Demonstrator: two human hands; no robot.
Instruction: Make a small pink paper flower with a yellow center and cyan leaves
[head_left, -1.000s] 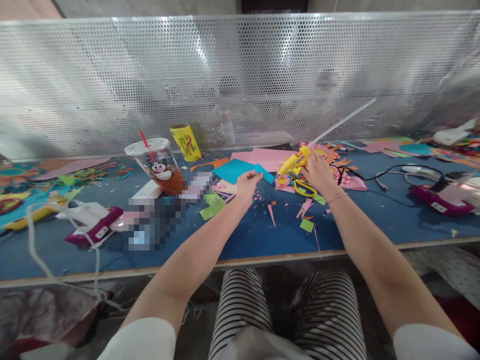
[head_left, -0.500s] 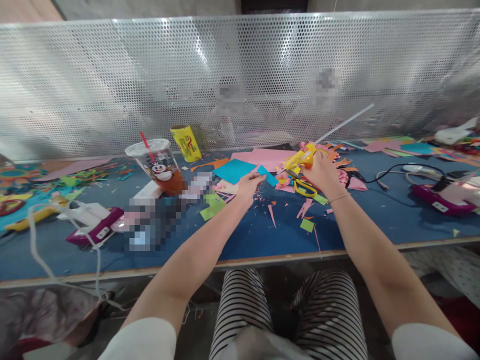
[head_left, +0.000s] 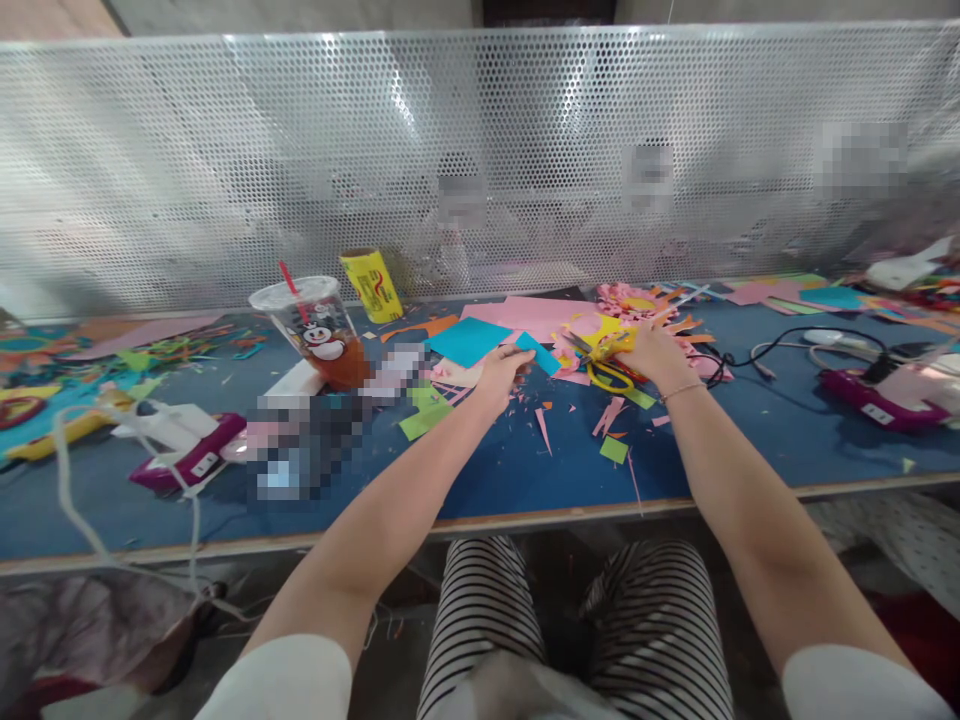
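My left hand (head_left: 504,372) pinches a small blue paper strip (head_left: 537,353) between thumb and fingers, just above the table. My right hand (head_left: 656,352) is closed round a yellow glue gun (head_left: 628,368), mostly hidden by the hand; a pale glue stick (head_left: 681,303) slants up behind it. Close to the left of that hand, scissors (head_left: 609,376) with yellow handles lie among paper scraps. Pink paper flowers (head_left: 628,297) with yellow centres sit just beyond. A larger blue sheet (head_left: 469,342) lies beyond my left hand, next to pink paper (head_left: 517,312).
A plastic cup (head_left: 322,335) with a red straw and a yellow roll (head_left: 373,287) stand at the left. Purple power strips (head_left: 196,458) with cables lie on both sides. Paper scraps (head_left: 614,449) litter the blue table. A perforated metal screen (head_left: 375,150) rises behind.
My right hand has come down towards the table and slightly right with the glue gun, and the glue stick sits lower. My left hand has barely moved and keeps the blue strip.
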